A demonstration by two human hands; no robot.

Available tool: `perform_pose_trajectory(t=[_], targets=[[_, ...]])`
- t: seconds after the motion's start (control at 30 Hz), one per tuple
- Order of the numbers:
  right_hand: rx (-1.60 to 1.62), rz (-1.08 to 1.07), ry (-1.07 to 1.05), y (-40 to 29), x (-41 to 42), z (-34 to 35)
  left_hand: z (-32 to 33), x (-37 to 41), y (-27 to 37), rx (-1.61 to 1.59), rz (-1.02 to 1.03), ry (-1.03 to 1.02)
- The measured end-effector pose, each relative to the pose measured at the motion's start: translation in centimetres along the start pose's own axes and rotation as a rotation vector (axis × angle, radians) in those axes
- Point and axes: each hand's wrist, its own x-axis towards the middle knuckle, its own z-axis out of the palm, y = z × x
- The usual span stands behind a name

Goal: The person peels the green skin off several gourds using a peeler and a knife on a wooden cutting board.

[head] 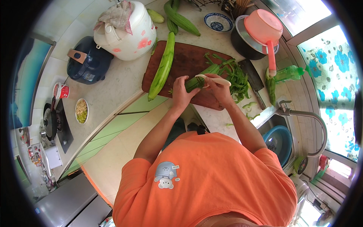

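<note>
My left hand (183,92) grips the near end of a dark green ridged gourd (195,83), held over a brown wooden cutting board (192,54). In my right hand (218,89) is a peeler with a cream handle (218,81), its head against the gourd's skin. The gourd's far end points up and right, towards a heap of green peelings (238,82) along the board's right side. A long, paler peeled gourd (163,68) lies across the left part of the board, its near end jutting past the front edge.
Right of the peelings lies a cleaver (251,75), beside a shorter gourd (270,88) and a green plastic bottle (289,73). Unpeeled gourds (183,20) and a white rice cooker (139,37) stand behind. A pink ladle-like scoop (262,24) rests on a dark pot (244,42). The sink holds a blue basin (280,139).
</note>
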Motion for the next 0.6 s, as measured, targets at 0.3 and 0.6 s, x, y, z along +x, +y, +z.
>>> perform_pose_trajectory(t=[0.3, 0.6], targets=[[-0.049, 0.072, 0.029, 1.6, 1.1, 0.0, 0.1, -1.1, -1.2, 0.268, 0.051, -0.167], [-0.099, -0.013, 0.244, 1.9, 4.3, -7.3, 0.5, -0.9, -1.4, 0.284, 0.072, -0.139]])
